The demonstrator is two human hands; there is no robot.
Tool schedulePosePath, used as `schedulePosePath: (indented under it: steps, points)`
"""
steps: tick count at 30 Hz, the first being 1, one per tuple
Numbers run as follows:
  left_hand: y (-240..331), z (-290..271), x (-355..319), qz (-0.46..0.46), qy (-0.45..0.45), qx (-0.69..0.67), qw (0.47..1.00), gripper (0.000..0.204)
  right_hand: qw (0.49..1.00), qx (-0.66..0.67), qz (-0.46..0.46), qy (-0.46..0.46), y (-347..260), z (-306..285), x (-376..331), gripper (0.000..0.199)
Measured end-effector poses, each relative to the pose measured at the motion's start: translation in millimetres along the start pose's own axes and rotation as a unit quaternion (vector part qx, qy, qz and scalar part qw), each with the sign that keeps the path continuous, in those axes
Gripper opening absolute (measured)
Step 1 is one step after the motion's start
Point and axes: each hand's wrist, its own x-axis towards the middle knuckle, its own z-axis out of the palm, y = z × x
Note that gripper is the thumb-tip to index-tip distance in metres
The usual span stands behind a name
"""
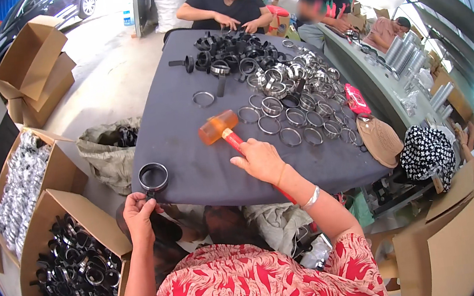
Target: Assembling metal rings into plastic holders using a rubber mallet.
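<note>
My left hand (139, 215) pinches the short black tab of a round black ring clamp (154, 189) with a silvery inner band. The clamp rests at the near left edge of the table, its ring lying on the grey cloth (199, 180). In my right hand (263, 161) is the red handle of a mallet (218, 127), whose translucent orange head hovers over or rests on the cloth; I cannot tell which. Beyond it spreads a heap of silver metal rings (285, 79). Black clamps (230, 47) are piled at the far end. One loose silver ring (203, 99) lies apart.
Open cartons of black clamps (81, 282) and wrapped silvery parts (21, 188) stand at left, near a woven sack (109, 165). A person (227, 5) handles parts across the table. A pink packet (356, 100) and tan hat (379, 140) lie along the right edge.
</note>
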Motion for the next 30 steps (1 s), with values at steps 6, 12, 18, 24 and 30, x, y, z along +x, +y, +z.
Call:
schedulePosePath:
  steps: [6, 12, 18, 24, 30]
  points:
    - [-20, -15, -5, -0.012, 0.001, -0.032, 0.999, 0.020, 0.997, -0.071, 0.020, 0.013, -5, 8, -1, 0.030]
    - [-11, -7, -4, -0.006, -0.013, 0.008, 1.000, 0.021, 0.989, -0.145, 0.023, 0.010, 13, 23, 7, 0.031]
    - [-27, -16, -3, -0.028, -0.026, -0.012, 0.999, 0.018, 0.998, 0.008, 0.017, -0.059, 35, 24, 21, 0.027]
    - [-26, -15, -9, -0.032, -0.057, 0.057, 0.996, 0.017, 0.970, 0.188, 0.087, -0.129, 51, 28, 26, 0.030]
    - [-25, -18, -4, -0.020, -0.123, 0.055, 0.991, 0.023, 0.721, 0.607, 0.277, -0.184, 18, 10, 13, 0.030]
